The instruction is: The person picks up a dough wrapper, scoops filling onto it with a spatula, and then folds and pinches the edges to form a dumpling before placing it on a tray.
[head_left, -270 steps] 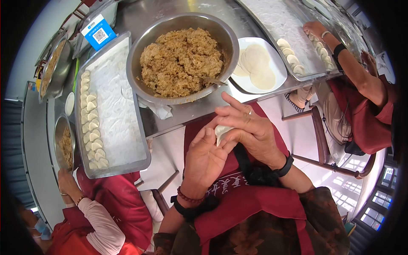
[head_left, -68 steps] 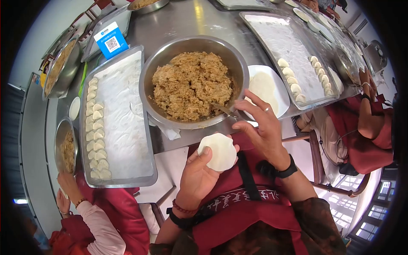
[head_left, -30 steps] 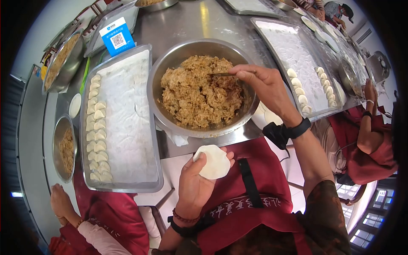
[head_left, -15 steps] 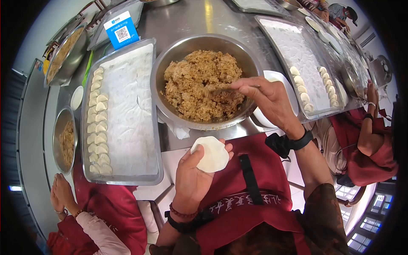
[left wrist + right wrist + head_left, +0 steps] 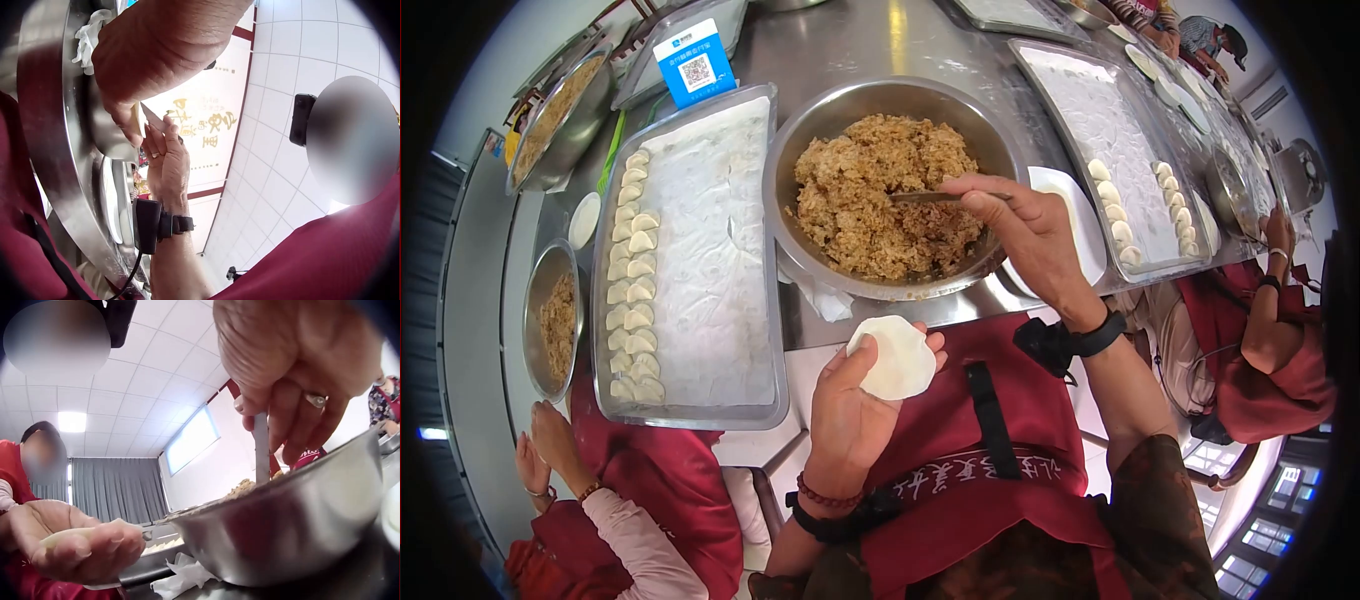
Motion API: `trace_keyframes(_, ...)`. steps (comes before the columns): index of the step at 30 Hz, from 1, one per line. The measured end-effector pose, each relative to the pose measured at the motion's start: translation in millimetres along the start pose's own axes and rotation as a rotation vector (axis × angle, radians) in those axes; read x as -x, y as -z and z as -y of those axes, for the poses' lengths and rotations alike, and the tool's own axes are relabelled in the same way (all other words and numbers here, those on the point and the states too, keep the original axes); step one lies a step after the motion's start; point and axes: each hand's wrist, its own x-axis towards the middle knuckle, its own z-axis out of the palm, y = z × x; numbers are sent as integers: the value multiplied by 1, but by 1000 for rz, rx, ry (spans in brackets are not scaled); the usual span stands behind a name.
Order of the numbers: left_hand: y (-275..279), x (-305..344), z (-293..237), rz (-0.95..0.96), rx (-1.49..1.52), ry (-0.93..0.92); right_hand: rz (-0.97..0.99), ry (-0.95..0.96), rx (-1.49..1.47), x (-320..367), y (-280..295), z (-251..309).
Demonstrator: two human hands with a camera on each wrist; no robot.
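My left hand holds a round white dumpling wrapper in front of the table, thumb on top and fingers beneath. The right wrist view shows that wrapper edge-on, lying across the curled fingers. With thumb and fingers my right hand pinches the handle of a narrow flat metal spatula over the bowl. Its far end meets the brown minced filling, which fills much of the wide steel bowl. Beside the right wrist, a white plate is partly covered by the hand.
A floured tray with rows of folded dumplings stands left of the bowl. Another dumpling tray is at right. A crumpled tissue lies by the bowl's base. Other people sit close on both sides; a blue code stand stands behind.
Earlier both hands pressed a folded dumpling; later the left held an open wrapper while the right reached for the bowl. Since then the right has taken the spatula and worked it in the filling.
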Motion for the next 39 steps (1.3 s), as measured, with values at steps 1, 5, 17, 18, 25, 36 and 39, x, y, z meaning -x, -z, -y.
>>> trace_keyframes(1,2,0,0,7,2,-5,19,-13,-11,1,-3,-1)
trace_keyframes(5,5,0,-3,0,1,-12,71,0,-36,12,-11,0)
trace_keyframes(17,5,2,-7,13,8,-37,185,-187,-76,13,-14,1)
trace_keyframes(18,5,2,-8,15,13,-39,173,-187,-106,13,-14,2)
trace_keyframes(25,-1,7,-14,43,-6,-71,47,-342,-263,12,-7,11)
trace_keyframes(36,-39,0,-27,73,26,-89,-147,-237,-481,47,0,35)
trace_keyframes(39,-49,0,-25,71,75,-124,-152,-167,-295,73,1,43)
